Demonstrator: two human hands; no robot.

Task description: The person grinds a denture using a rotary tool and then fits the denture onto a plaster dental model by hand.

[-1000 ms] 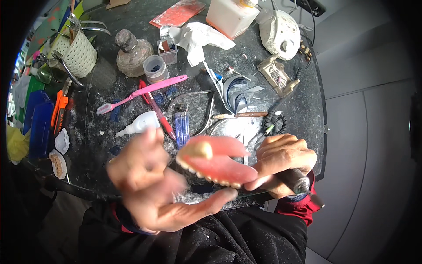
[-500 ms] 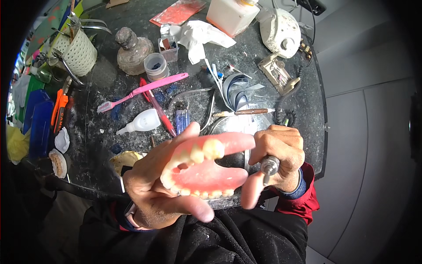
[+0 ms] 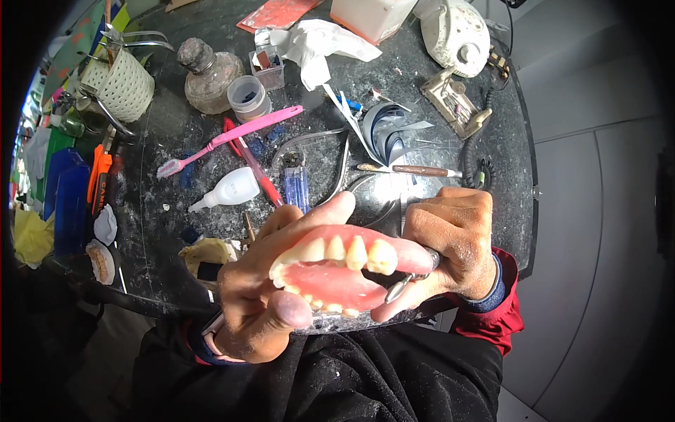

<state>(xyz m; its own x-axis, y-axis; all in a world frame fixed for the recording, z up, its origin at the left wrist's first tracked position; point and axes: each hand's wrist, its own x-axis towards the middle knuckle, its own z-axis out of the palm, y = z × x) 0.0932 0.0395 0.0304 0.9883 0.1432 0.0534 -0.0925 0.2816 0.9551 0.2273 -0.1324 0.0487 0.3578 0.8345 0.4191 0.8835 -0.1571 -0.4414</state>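
Observation:
My left hand [image 3: 246, 309] is closed around a denture [image 3: 337, 280] with a pink base and yellowish-white teeth. The thumb lies along its near side and the fingers behind its far side. In my right hand [image 3: 457, 243] is a rotary handpiece [image 3: 436, 259], mostly covered by the fingers. A pointed metal bur [image 3: 399, 288] sticks out from it, beside the right ends of the denture's arch. Whether the bur touches the pink base I cannot tell. White dust coats the skin of both hands.
Beyond my hands lie a pink toothbrush [image 3: 232, 141], a white dropper bottle [image 3: 226, 188], a red pen [image 3: 256, 172] and a brown-handled carving tool [image 3: 422, 171]. A glass burner bottle [image 3: 214, 84] and a white basket of tools [image 3: 121, 86] stand far left. A plaster cast [image 3: 205, 254] sits near my left hand.
The denture has tilted, so its upper row of teeth faces me more. My right hand has turned the handpiece, bringing the bur from pointing down to angling left by the denture's end.

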